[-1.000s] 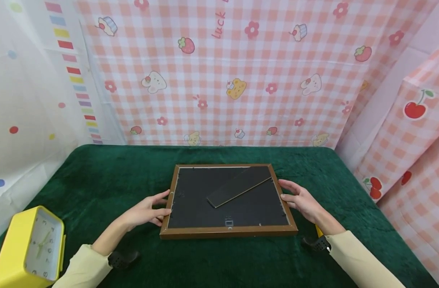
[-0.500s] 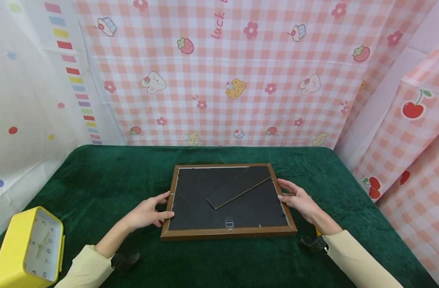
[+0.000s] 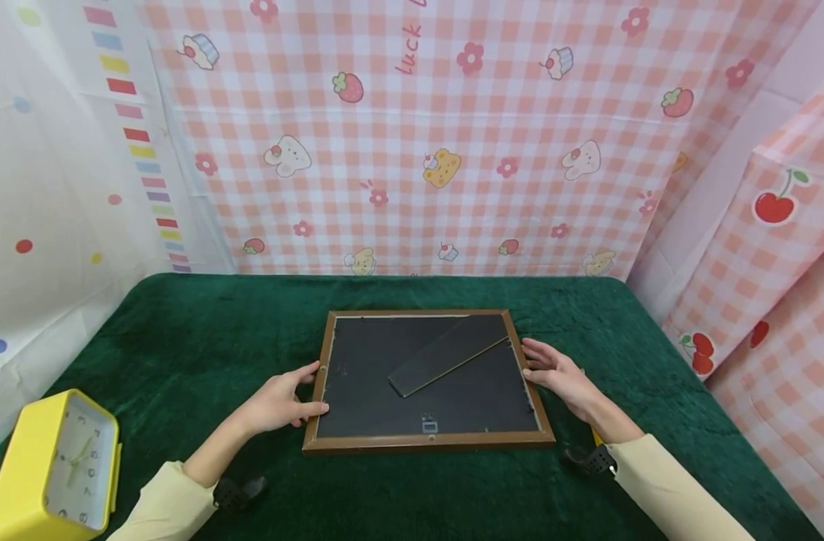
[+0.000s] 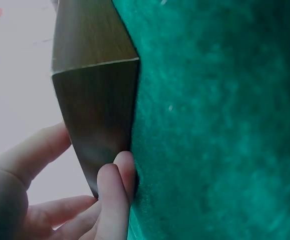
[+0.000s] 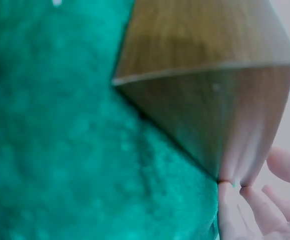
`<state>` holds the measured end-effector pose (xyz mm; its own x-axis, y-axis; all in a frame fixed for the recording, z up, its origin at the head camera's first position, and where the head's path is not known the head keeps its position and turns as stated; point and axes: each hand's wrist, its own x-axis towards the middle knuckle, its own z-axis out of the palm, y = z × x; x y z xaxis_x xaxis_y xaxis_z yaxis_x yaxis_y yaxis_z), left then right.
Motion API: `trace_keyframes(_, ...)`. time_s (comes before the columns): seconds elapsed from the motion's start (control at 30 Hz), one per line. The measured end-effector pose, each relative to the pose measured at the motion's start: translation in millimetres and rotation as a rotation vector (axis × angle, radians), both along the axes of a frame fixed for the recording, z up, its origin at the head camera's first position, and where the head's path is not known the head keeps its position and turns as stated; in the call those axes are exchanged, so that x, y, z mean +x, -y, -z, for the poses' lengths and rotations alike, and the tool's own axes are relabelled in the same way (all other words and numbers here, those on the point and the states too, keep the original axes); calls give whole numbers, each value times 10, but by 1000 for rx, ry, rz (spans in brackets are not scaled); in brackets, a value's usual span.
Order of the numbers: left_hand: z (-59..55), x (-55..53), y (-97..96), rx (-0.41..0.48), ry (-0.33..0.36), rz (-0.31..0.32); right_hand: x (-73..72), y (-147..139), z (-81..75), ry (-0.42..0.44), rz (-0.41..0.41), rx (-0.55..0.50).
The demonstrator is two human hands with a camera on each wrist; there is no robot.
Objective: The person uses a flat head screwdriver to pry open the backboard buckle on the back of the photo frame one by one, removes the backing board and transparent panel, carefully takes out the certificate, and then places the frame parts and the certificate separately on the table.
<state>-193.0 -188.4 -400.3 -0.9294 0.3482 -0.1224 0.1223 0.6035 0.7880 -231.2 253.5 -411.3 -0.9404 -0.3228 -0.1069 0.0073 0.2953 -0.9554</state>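
A picture frame (image 3: 364,376) with a brown wooden border lies back side up on the green cloth, its black backing showing. A folded easel leg (image 3: 445,361) runs diagonally across that backing. At the left border, my left hand (image 3: 283,400) grips the frame, thumb over the top and fingers against the side. In the left wrist view, the fingertips (image 4: 116,172) press the frame's side low down, near the cloth. My right hand (image 3: 563,379) holds the opposite border, thumb on the upper edge. The right wrist view shows its fingertips touching the side face (image 5: 204,115). The frame's front is hidden.
A yellow alarm clock (image 3: 60,466) stands at the near left on the green cloth (image 3: 236,338). Something yellow (image 3: 596,436) shows partly behind the right wrist. A pink checked curtain (image 3: 412,218) hangs behind the table, with a white sheet (image 3: 60,188) at the left.
The frame has tipped slightly, settling flatter, and its near edge sits a little lower in the head view. My left thumb has slid further over the border onto the backing.
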Motion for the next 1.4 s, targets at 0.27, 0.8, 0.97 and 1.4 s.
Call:
trace_keyframes(0.27, 41, -13, 15, -6, -10, 3, 51, -61, -97, -32, -47, 71)
trace_keyframes(0.8, 49, -4, 64, 19, 2, 20, 496, -612, -297, -239, 35, 661)
trace_keyframes(0.97, 51, 2, 65, 20, -4, 17, 566, -640, -255, -108, 0, 640)
trace_keyframes(1.4, 71, 5, 56, -2, -29, 45, 625, -612, -210, -6, 31, 631)
